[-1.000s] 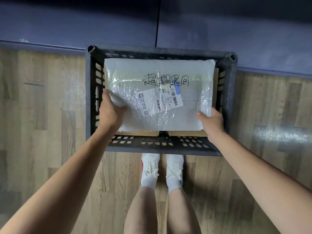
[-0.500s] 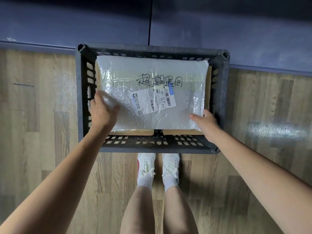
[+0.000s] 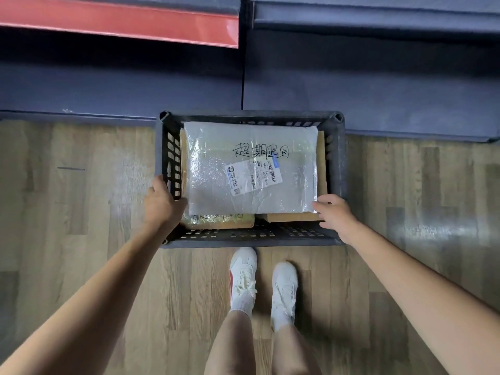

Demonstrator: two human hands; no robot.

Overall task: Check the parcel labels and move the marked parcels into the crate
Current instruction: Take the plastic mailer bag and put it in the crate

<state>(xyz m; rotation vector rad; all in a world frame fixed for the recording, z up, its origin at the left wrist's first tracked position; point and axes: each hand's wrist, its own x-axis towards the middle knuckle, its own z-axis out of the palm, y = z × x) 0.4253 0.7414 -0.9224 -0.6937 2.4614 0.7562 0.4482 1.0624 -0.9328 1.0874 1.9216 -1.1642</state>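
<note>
A dark slatted plastic crate [image 3: 251, 242] stands on the wood floor against a dark blue unit. A clear bubble-wrap parcel [image 3: 216, 147] lies flat in it, with black handwriting and a white shipping label [image 3: 254, 175] on top. It rests on two brown cardboard parcels [image 3: 219, 221] [image 3: 292, 217] that show along the front. My left hand [image 3: 162, 203] is at the parcel's front left corner, against the crate's left wall, with the thumb by the corner. My right hand [image 3: 334, 212] hovers at the front right corner, fingers loosely spread, holding nothing.
My feet in white shoes [image 3: 243, 277] stand just in front of the crate. Behind it runs the dark blue unit [image 3: 378, 85], with a red strip [image 3: 116, 25] at the upper left. Wood floor stretches to both sides.
The parcel has settled onto the cardboard parcels in the crate. Both hands have let go of its front corners and drawn slightly outward. The view has pulled back and up.
</note>
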